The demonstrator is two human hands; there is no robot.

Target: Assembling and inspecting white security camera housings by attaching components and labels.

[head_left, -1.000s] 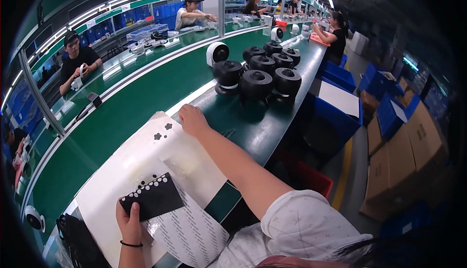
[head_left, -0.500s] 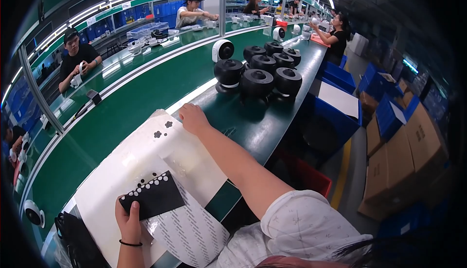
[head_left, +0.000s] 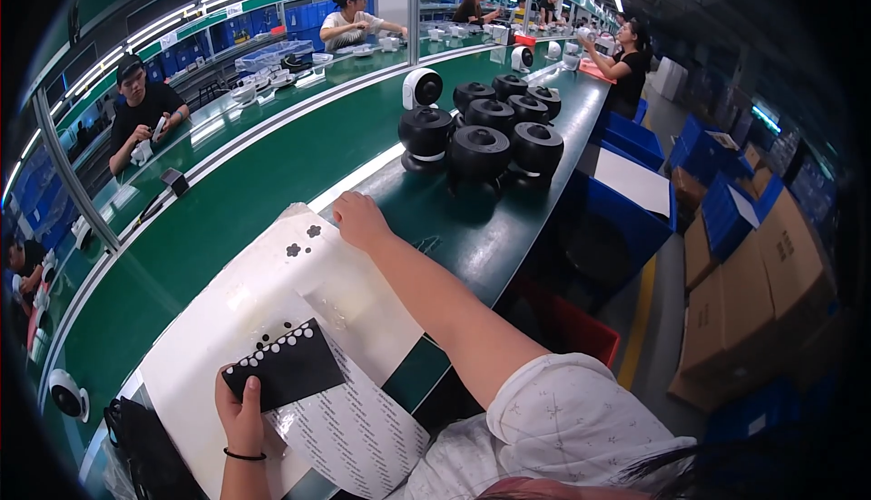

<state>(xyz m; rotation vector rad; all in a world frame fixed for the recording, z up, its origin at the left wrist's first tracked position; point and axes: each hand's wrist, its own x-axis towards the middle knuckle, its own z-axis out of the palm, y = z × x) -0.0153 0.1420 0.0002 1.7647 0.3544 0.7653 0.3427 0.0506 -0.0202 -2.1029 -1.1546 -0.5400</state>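
Observation:
My left hand (head_left: 241,414) is closed on a black sheet of round stickers (head_left: 288,375), thumb on top. White round gaps run along the sheet's upper edge. Beneath it lies a curled sheet of printed white backing paper (head_left: 349,432). Small black dots lie just above the black sheet on a white board (head_left: 204,337). My right hand (head_left: 361,220) rests beyond the board's far corner, beside the conveyor's edge, with fingers curled; whatever they may hold is hidden. Black flower-shaped pieces (head_left: 314,230) lie on the board near that hand.
Several black round camera-like units (head_left: 479,152) stand on the bench ahead. White camera-like units (head_left: 423,89) ride the green conveyor (head_left: 245,187). A black pouch-like item (head_left: 150,450) lies at lower left. Blue bins (head_left: 626,219) and cardboard boxes (head_left: 744,318) stand right. Co-workers (head_left: 145,110) sit across.
The white units on the conveyor have shifted slightly rightward. Co-workers across the line have moved their hands. My two hands and the black sheet stay in place.

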